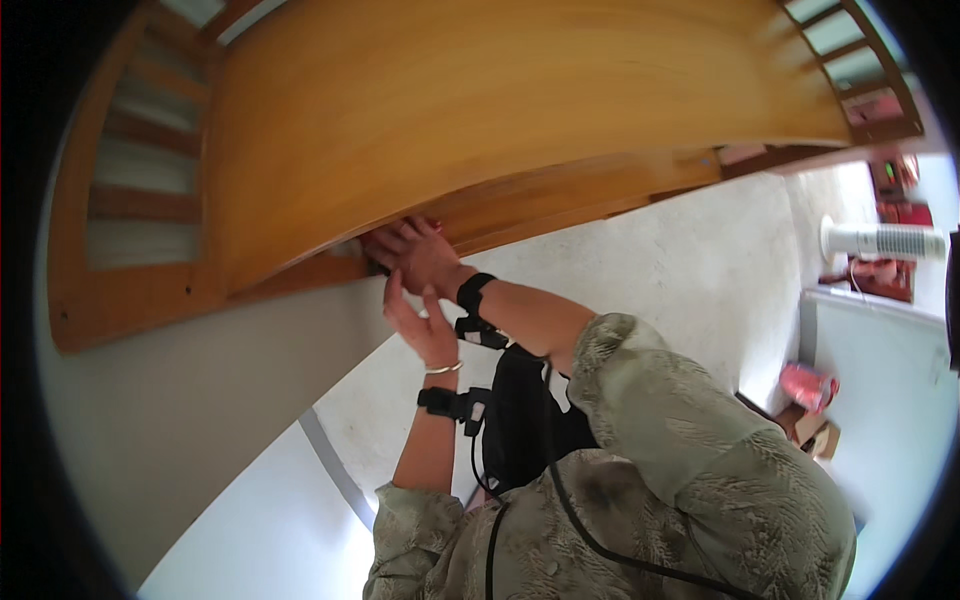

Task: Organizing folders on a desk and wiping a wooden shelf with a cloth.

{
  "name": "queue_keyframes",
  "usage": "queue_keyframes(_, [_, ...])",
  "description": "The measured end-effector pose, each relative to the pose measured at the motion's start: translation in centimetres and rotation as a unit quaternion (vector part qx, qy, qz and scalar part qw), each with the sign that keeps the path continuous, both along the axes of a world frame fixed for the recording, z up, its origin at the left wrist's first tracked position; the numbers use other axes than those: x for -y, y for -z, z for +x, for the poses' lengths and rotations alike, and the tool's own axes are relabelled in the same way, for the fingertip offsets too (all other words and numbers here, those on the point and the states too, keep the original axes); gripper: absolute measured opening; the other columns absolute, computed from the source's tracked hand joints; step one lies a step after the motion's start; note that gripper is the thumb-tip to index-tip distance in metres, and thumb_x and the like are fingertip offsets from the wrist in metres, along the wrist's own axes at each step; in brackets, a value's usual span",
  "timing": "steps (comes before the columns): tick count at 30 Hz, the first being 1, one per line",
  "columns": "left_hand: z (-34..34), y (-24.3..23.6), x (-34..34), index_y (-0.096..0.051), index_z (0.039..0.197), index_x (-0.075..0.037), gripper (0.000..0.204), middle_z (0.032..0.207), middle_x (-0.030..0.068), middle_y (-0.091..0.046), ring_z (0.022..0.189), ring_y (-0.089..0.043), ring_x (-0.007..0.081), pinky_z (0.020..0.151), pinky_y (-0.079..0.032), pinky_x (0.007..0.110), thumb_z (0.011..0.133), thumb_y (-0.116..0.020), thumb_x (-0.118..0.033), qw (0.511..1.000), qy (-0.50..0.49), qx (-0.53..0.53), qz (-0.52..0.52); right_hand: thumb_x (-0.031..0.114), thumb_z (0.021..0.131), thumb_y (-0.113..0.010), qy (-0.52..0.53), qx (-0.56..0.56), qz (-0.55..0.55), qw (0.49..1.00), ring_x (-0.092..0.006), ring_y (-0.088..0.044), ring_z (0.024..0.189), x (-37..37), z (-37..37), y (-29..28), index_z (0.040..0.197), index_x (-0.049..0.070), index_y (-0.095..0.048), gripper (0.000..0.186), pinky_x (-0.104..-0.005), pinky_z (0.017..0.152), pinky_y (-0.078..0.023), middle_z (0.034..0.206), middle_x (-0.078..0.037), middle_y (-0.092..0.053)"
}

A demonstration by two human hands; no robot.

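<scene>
A long orange-brown wooden table or bench (520, 100) stretches across the upper part of the head view. My right hand (418, 256) reaches in just under its front edge, fingers spread and their tips partly shaded by the board. A small patch of something red (436, 225) shows beside those fingers; its kind cannot be made out. Close below is my left hand (425, 328), fingers stretched upward and nearly touching the right hand, with nothing visible in it. A bangle (444, 368) circles the left wrist. What lies deeper under the board is hidden.
Slatted end panels (150, 190) flank the board, and a lower wooden ledge (580, 205) runs beneath it. Black cables (560, 490) hang from the straps on my wrists. A white tower fan (880, 240) and a pink bag (808, 388) are at the right.
</scene>
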State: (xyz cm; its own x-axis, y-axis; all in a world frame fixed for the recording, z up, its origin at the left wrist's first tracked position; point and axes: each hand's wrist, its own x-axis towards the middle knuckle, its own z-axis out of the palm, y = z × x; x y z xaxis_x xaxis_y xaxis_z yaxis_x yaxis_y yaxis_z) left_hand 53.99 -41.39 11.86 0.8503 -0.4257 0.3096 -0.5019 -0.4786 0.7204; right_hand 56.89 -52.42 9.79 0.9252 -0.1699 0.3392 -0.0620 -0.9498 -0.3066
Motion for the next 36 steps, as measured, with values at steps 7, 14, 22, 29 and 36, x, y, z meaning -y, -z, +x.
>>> queue_keyframes(7, [-0.7, 1.7, -4.5, -0.058, 0.118, -0.001, 0.03, 0.116, 0.0156, -0.06, 0.108, -0.054, 0.0311, 0.095, -0.042, 0.038, 0.093, -0.056, -0.017, 0.99, 0.043, -0.131, -0.005, 0.026, 0.08, -0.059, 0.103, 0.004, -0.034, 0.994, -0.0268, -0.042, 0.127, 7.8, -10.1, -1.0, 0.131, 0.023, -0.053, 0.052, -0.0462, 0.105, -0.033, 0.135, -0.003, -0.049])
queue_keyframes(14, [-6.0, 1.1, -3.0, -0.064, 0.105, -0.001, 0.022, 0.104, 0.011, -0.067, 0.098, -0.061, 0.0222, 0.09, -0.046, 0.033, 0.093, -0.057, -0.018, 0.982, 0.025, -0.188, 0.015, 0.009, 0.071, -0.062, 0.305, -0.055, 0.036, 0.95, -0.0297, -0.046, 0.118, 20.9, -27.7, -1.5, 0.125, 0.019, -0.059, 0.055, -0.046, 0.096, -0.042, 0.133, -0.001, -0.051])
queue_keyframes(22, [-13.2, -0.1, 3.7, -0.063, 0.102, 0.001, 0.022, 0.102, 0.009, -0.066, 0.097, -0.059, 0.0174, 0.092, -0.045, 0.032, 0.092, -0.054, -0.016, 0.964, 0.013, -0.262, -0.051, -0.003, 0.076, -0.056, 0.348, 0.156, 0.241, 0.893, -0.0241, -0.062, 0.092, 23.5, -38.4, 0.2, 0.11, 0.012, -0.067, 0.039, -0.037, 0.087, -0.049, 0.103, -0.009, -0.066])
queue_keyframes(29, [-18.7, -5.5, 13.5, -0.065, 0.101, -0.001, 0.018, 0.099, 0.005, -0.067, 0.093, -0.06, 0.0144, 0.081, -0.045, 0.026, 0.093, -0.055, -0.013, 0.967, 0.085, -0.235, -0.054, 0.007, 0.091, -0.05, 0.386, 0.285, 0.725, 0.494, -0.0168, -0.061, 0.065, 27.9, -47.8, -5.3, 0.11, -0.003, -0.058, 0.023, -0.0285, 0.057, -0.052, 0.084, -0.007, -0.061])
queue_keyframes(36, [-22.7, -26.8, 23.4, -0.061, 0.112, 0.002, 0.024, 0.11, 0.0108, -0.063, 0.102, -0.058, 0.0206, 0.093, -0.044, 0.031, 0.094, -0.047, -0.005, 0.943, 0.274, 0.078, -0.17, 0.013, 0.094, -0.05, 0.265, 0.446, 0.64, 0.567, -0.0143, -0.057, 0.062, 33.7, -47.4, -19.3, 0.113, 0.001, -0.057, 0.024, -0.0273, 0.055, -0.049, 0.085, -0.006, -0.059])
